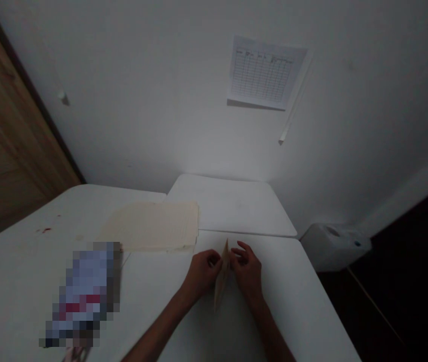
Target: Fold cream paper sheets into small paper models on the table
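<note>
White table (153, 284), pale sheets (153, 226) near hands (203, 267)

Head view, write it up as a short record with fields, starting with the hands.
Left hand: pinching the paper
Right hand: fingers at the paper's other side; grip unclear
Paper: tan, upright, nearly edge-on
Table: white, joins visible
Sheets: pale, flat on the table, beyond and left of the hands
Blurred item: left on the table, pixelated
Wall: printed chart
Right of table: white container
</note>
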A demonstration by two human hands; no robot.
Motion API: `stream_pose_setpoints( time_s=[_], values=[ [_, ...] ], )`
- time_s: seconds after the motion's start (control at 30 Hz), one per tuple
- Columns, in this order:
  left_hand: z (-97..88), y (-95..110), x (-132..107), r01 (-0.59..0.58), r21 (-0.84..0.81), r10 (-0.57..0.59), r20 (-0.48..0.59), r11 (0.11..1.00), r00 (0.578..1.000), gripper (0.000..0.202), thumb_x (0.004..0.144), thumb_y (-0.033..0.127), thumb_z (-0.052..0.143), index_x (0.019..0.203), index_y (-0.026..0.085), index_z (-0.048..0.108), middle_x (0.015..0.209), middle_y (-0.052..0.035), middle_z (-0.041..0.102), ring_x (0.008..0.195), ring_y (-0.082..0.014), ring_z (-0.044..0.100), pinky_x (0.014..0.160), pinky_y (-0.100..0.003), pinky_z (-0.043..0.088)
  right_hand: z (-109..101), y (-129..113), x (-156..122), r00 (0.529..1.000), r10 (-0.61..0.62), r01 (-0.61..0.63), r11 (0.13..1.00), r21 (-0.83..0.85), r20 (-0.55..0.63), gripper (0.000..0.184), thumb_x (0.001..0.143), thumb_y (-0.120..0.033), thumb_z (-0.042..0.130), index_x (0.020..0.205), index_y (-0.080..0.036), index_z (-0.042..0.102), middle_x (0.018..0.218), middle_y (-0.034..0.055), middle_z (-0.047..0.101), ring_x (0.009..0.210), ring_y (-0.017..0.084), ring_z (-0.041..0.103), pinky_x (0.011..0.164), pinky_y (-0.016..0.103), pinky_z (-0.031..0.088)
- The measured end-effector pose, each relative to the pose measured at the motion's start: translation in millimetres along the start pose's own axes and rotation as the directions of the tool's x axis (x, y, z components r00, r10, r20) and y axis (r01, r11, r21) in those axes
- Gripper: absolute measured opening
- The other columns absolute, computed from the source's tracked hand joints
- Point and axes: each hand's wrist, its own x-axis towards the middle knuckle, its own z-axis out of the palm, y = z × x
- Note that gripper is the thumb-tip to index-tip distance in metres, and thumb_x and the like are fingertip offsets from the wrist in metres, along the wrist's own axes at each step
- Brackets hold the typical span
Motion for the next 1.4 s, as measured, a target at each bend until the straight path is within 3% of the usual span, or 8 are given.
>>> stream_pose_setpoints(
  time_s=[0.27, 0.57, 0.8, 1.07, 1.27, 1.4],
  values=[
    [8.2, 1, -7, -0.053, -0.058, 0.052, -0.025, 0.997, 0.998, 0.023, 0.08, 0.034, 0.055, 0.069, 0.016, 0.065, 0.061, -0.0016, 0.065, 0.056, -0.0142, 0.058, 0.054, -0.022, 0.041, -2, -4, -2, 0.998, 0.013, -0.014, 1.0, 0.018, 0.064, 0.044, 0.072, -0.042, 0.07, 0.107, -0.015, 0.064, 0.092, 0.0107, 0.073, 0.078, 0.023, 0.071, 0.068, 0.032, 0.059],
    [8.0, -7, -13, 0.014, -0.098, -0.023, -0.096, 0.995, 0.995, 0.019, 0.078, 0.032, 0.054, 0.067, 0.017, 0.059, 0.06, -0.0005, 0.061, 0.055, -0.0138, 0.055, 0.053, -0.022, 0.04, -15, 5, -1, 0.994, 0.033, -0.04, 0.997, 0.059, 0.104, 0.039, 0.075, -0.04, 0.066, 0.104, -0.015, 0.065, 0.088, 0.0107, 0.074, 0.077, 0.025, 0.072, 0.068, 0.033, 0.058],
    [2.4, -13, -12, 0.031, -0.063, -0.033, -0.033, 0.998, 0.999, 0.022, 0.08, 0.029, 0.052, 0.091, 0.015, 0.065, 0.067, -0.0029, 0.067, 0.053, -0.0149, 0.059, 0.052, -0.023, 0.043, -17, 2, -4, 0.992, -0.021, 0.022, 1.0, -0.001, 0.125, 0.029, 0.077, -0.036, 0.067, 0.097, -0.016, 0.069, 0.09, 0.0096, 0.074, 0.08, 0.024, 0.071, 0.072, 0.033, 0.058],
    [-2.5, -19, -10, -0.018, -0.113, 0.027, 0.081, 0.993, 0.996, 0.027, 0.085, 0.031, 0.05, 0.09, 0.016, 0.073, 0.077, -0.0053, 0.072, 0.069, -0.0195, 0.066, 0.06, -0.025, 0.047, -15, -1, -8, 0.985, -0.07, 0.069, 0.998, 0.014, 0.155, 0.027, 0.078, -0.038, 0.067, 0.095, -0.018, 0.071, 0.091, 0.0082, 0.074, 0.081, 0.023, 0.07, 0.075, 0.032, 0.057],
    [0.1, -16, -12, 0.001, -0.217, -0.006, -0.02, 0.976, 1.0, 0.029, 0.088, 0.038, 0.052, 0.09, 0.015, 0.068, 0.079, -0.0061, 0.071, 0.07, -0.019, 0.066, 0.061, -0.024, 0.048, -12, -1, -10, 0.963, 0.028, -0.051, 0.996, 0.079, 0.269, 0.037, 0.077, -0.043, 0.068, 0.102, -0.016, 0.069, 0.087, 0.0099, 0.074, 0.076, 0.025, 0.071, 0.068, 0.034, 0.057],
    [-0.5, -10, -14, 0.006, -0.306, 0.018, 0.076, 0.952, 0.997, 0.031, 0.086, 0.039, 0.055, 0.103, 0.015, 0.066, 0.086, -0.0072, 0.072, 0.076, -0.0203, 0.067, 0.064, -0.024, 0.05, -13, -5, -10, 0.961, 0.035, -0.07, 0.991, 0.118, 0.274, 0.039, 0.075, -0.047, 0.07, 0.098, -0.014, 0.071, 0.089, 0.0117, 0.074, 0.079, 0.027, 0.071, 0.07, 0.036, 0.057]
  ],
)
